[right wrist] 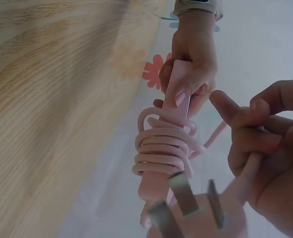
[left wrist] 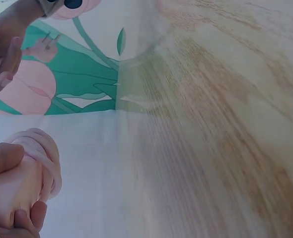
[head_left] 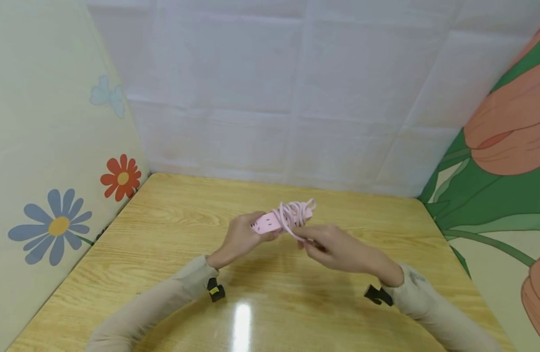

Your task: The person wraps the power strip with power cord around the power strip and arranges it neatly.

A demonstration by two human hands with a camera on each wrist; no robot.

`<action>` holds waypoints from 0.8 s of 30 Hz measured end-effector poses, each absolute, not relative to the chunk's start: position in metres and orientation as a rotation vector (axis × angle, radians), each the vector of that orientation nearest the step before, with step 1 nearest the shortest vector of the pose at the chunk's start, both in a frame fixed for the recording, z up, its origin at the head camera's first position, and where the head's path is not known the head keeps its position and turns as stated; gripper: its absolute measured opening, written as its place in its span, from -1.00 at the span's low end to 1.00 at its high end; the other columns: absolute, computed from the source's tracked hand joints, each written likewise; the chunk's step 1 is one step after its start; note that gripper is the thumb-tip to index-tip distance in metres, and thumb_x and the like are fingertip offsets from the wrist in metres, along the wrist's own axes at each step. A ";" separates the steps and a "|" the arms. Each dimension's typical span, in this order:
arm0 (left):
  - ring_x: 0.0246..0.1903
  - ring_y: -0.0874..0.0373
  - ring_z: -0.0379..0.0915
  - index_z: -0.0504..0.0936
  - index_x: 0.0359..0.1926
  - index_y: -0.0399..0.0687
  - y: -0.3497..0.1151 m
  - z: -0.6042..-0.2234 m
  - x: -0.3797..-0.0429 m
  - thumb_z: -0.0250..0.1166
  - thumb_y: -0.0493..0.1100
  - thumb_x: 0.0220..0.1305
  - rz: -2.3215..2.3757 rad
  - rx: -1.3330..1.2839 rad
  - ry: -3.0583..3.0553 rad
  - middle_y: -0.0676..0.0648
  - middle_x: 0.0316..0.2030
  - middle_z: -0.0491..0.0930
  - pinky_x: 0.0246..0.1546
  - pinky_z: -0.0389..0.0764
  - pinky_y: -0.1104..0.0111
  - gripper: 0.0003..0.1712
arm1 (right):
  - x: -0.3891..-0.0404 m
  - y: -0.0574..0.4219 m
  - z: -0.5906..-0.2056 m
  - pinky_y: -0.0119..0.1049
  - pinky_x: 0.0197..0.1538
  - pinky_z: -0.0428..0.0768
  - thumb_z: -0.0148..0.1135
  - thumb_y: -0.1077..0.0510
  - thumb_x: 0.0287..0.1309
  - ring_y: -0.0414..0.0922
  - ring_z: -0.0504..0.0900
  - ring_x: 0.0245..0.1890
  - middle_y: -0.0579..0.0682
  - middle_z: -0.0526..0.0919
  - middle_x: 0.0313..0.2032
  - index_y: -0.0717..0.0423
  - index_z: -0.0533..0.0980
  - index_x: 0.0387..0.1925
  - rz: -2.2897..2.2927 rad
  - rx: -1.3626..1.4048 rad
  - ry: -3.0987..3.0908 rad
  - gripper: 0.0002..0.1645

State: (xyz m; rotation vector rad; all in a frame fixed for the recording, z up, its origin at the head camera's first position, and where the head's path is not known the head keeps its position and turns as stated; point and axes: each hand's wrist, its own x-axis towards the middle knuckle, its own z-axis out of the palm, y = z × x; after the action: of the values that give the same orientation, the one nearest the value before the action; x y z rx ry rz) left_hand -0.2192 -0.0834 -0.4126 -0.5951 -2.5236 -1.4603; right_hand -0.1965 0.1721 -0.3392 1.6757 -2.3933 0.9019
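My left hand (head_left: 243, 234) grips one end of a pink power strip (head_left: 270, 222), its outlet slots showing in the head view. Several loops of pink cord (right wrist: 159, 146) are wound round the strip's other half. A thumb lies along the strip's face in the right wrist view. My right hand (head_left: 337, 248) has its fingers curled round the cord's free length, close beside the loops. From that hand hangs the plug (right wrist: 213, 218), its three metal prongs large and near in the right wrist view. The strip is held up over the table.
The wooden table (head_left: 177, 205) meets a white sheet (head_left: 234, 98) at its back. Flower-printed panels (head_left: 45, 146) flank it at left and right. A small black wrist mount (head_left: 215, 290) is on the left sleeve, another (head_left: 378, 295) on the right.
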 end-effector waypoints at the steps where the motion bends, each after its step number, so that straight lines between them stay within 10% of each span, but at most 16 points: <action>1: -0.40 0.27 0.57 0.70 -0.02 -0.07 -0.084 -0.412 -0.219 0.53 -0.08 0.00 -1.461 -0.596 -2.521 0.11 -0.26 0.71 -0.35 0.61 0.27 -0.53 | -0.197 0.173 -0.339 -0.59 -0.61 0.33 0.03 0.44 0.27 -0.48 0.25 -0.63 -0.21 0.59 -0.35 0.37 0.43 0.25 0.902 1.680 -2.404 -0.49; 16: -0.39 0.22 0.57 0.66 0.06 -0.16 -0.087 -0.410 -0.215 0.54 -0.09 0.00 -1.536 -0.524 -2.506 0.03 -0.24 0.71 -0.35 0.61 0.27 -0.43 | -0.202 0.193 -0.340 -0.44 -0.51 0.61 -0.09 0.36 0.46 -0.37 0.57 -0.49 -0.21 0.58 -0.25 0.10 -0.02 0.55 1.016 1.795 -2.829 -0.27; 24: -0.32 0.21 0.59 0.63 0.11 -0.18 -0.084 -0.406 -0.207 0.53 -0.09 0.00 -1.601 -0.572 -2.463 0.00 -0.16 0.70 -0.29 0.64 0.25 -0.38 | -0.213 0.196 -0.349 -0.28 -0.41 0.67 -0.02 0.30 0.46 -0.19 0.65 -0.43 -0.05 0.63 -0.42 0.09 0.46 -0.21 1.079 1.925 -2.780 -0.87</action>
State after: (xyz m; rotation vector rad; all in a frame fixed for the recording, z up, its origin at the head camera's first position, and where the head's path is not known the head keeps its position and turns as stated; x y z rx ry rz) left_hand -0.2069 -0.0839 -0.4056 -0.5716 -2.4628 -1.6012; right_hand -0.2131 0.1961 -0.3489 1.9252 -2.7800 1.0787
